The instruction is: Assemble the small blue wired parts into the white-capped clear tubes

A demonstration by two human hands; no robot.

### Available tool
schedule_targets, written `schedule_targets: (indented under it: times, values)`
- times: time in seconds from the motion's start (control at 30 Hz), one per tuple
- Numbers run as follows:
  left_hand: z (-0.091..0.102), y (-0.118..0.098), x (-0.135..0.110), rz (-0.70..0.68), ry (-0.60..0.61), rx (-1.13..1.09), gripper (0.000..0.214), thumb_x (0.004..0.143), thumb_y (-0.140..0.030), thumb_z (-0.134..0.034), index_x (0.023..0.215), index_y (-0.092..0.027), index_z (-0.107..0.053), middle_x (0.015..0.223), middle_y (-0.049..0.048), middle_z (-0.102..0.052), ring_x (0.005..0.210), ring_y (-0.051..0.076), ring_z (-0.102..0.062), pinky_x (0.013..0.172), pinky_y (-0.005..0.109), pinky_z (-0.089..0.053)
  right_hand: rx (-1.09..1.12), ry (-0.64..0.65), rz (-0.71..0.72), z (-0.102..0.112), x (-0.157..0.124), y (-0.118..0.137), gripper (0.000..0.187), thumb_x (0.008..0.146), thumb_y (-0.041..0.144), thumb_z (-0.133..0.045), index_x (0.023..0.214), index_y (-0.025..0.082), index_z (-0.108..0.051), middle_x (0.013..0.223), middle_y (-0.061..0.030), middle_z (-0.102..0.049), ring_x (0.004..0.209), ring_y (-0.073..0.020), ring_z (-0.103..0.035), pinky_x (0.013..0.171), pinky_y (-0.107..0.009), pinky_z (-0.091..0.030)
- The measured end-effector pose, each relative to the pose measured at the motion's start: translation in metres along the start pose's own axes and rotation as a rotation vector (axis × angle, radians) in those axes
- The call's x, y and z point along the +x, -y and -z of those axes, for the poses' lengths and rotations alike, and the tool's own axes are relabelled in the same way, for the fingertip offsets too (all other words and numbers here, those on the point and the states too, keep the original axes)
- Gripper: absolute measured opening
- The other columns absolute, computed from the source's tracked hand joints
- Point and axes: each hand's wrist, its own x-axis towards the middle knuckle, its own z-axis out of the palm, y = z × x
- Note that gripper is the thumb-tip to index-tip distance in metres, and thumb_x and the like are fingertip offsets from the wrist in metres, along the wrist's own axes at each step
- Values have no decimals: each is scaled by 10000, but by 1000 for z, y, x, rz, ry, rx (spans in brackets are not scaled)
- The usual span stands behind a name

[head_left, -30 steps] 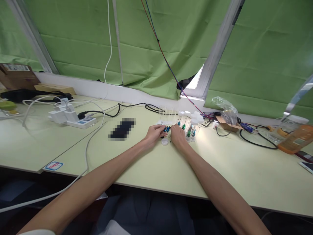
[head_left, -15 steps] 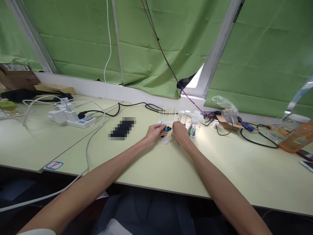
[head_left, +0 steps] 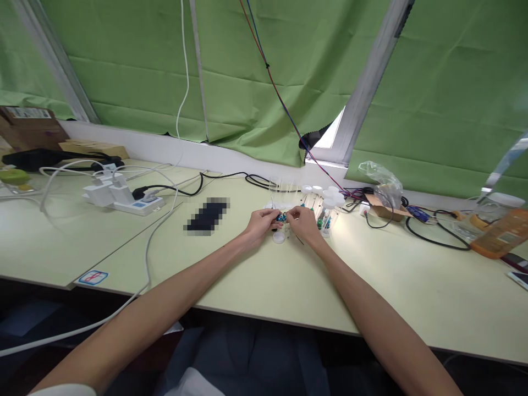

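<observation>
My left hand [head_left: 261,222] pinches a small blue-and-black part [head_left: 281,218], its exact kind too small to tell. Close against that part from the right, my right hand [head_left: 304,223] has thumb and fingertips pressed together; whatever they hold is hidden. Below the fingers a round, shallow white cap [head_left: 279,237] lies on the table. Just beyond and to the right of my right hand stand clear containers with white lids [head_left: 329,202], holding thin items with green and blue ends.
A white power strip [head_left: 142,205] with plugs and cables sits at left. A pixelated dark patch [head_left: 206,216] is on the table [head_left: 256,286]. Toward the right are an open cardboard box with a plastic bag [head_left: 390,193], black cable and an orange bottle [head_left: 500,235]. Green curtain hangs behind.
My right hand has shifted slightly left, its fingertips now closer to the blue-and-black part. My left hand stays in nearly the same place.
</observation>
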Motion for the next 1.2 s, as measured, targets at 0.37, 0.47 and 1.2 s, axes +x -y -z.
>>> schedule_targets:
  times: [0.37, 0.47, 1.2]
  values:
    - [4, 6, 4, 1, 36, 33, 117, 856, -158, -648, 794, -70, -691, 746, 92, -677, 561, 107, -626, 653, 266, -548, 338, 29, -249, 1, -1, 3, 102, 700, 214, -569, 640, 159, -630, 631, -46, -710, 531, -142, -623, 556, -245, -504]
    - [4, 6, 4, 3, 32, 28, 110, 847, -156, -659, 786, -71, -692, 741, 89, -675, 567, 107, -628, 653, 263, -550, 360, 35, -250, 1, -1, 2, 96, 701, 207, -566, 646, 160, -629, 622, -41, -708, 547, -144, -637, 555, -235, -507]
    - [8, 6, 11, -91, -56, 39, 123, 836, -198, -670, 823, -75, -675, 670, 67, -656, 563, 112, -638, 625, 252, -549, -569, 297, 206, -22, -1, -7, 123, 932, 138, -507, 946, 136, -630, 1004, -124, -607, 941, -214, -556, 764, -288, -410]
